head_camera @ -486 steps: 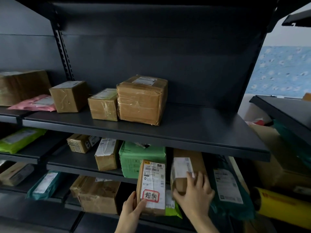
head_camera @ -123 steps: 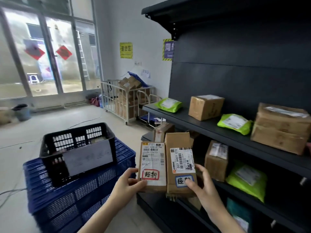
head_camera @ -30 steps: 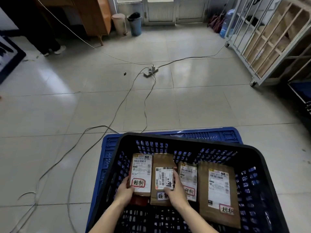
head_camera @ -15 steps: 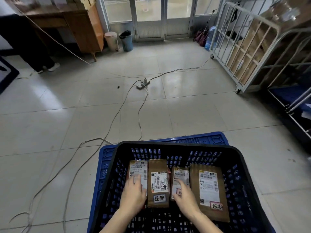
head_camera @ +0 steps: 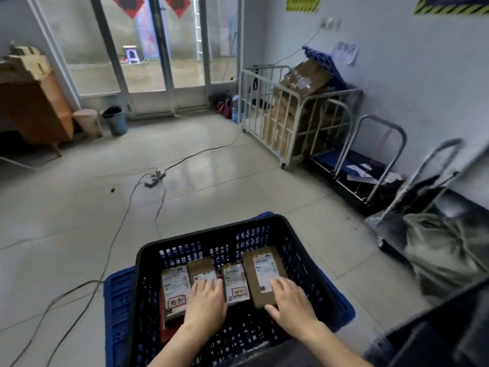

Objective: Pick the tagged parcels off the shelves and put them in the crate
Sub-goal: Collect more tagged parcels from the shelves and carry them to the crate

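On the pale tiled floor point(head_camera: 79, 221) stands a black perforated plastic crate point(head_camera: 201, 235), nested on a blue plastic crate point(head_camera: 116, 300). Four brown cardboard parcels point(head_camera: 235, 284) with white shipping labels lie flat on its bottom, side by side in a row. The largest parcel point(head_camera: 262, 271) sits at the right end. The leftmost parcel point(head_camera: 174, 290) and the third parcel point(head_camera: 234, 276) each show a red-outlined tag at the near end.

The person's left hand point(head_camera: 205, 300) rests palm-down on the second parcel point(head_camera: 199, 268), its fingers point(head_camera: 203, 284) straight and gripping nothing. The right hand point(head_camera: 289, 300) lies on the near end of the largest parcel, fingers point(head_camera: 280, 284) spread and flat, thumb by the parcel's near edge; it curls around nothing.

This looks like the end of a placing step: the parcels are down and the hands are only pressing or squaring them. The next move probably calls for lifting both hands clear without dragging a parcel askew, then turning to the shelves, which are not plainly in view, to find any further tagged parcels.
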The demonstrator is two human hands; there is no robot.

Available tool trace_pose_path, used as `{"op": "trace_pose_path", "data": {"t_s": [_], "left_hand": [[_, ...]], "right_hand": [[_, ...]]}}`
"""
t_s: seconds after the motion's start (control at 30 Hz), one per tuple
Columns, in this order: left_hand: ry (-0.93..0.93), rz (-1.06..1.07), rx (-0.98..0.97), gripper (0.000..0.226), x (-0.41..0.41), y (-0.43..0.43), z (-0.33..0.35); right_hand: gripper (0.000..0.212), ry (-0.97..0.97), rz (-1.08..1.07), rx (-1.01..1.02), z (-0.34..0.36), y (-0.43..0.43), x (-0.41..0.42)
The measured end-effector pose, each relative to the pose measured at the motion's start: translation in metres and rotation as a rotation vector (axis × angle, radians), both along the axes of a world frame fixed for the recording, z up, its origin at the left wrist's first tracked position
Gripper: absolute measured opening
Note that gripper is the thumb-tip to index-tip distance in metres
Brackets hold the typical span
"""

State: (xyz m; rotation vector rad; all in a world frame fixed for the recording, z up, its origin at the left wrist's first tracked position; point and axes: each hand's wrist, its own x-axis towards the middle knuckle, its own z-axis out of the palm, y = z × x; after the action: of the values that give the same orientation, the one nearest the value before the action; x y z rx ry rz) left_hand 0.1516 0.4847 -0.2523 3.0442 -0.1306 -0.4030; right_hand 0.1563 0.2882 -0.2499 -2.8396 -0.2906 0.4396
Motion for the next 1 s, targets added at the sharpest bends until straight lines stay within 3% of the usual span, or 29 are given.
{"op": "trace_pose_path", "data": {"t_s": [0.3,0.67,1.0], "left_hand": [[-0.065,-0.297,-0.056,0.054,-0.041,-0.069,0.033],[-0.001,-0.665,-0.116,0.059,-0.097,-0.203,0.049],[0.027,-0.963,-0.182,0.054,-0.23,-0.325,0.07]], "right_hand": [[0.065,-0.045,-0.267,-0.06,0.037,-0.071,-0.098],[0.058,-0.05,-0.676,-0.066,0.074,-0.166,-0.231],[0.059,-0.055,-1.043,-0.046,0.095,-0.241,-0.41]]}}
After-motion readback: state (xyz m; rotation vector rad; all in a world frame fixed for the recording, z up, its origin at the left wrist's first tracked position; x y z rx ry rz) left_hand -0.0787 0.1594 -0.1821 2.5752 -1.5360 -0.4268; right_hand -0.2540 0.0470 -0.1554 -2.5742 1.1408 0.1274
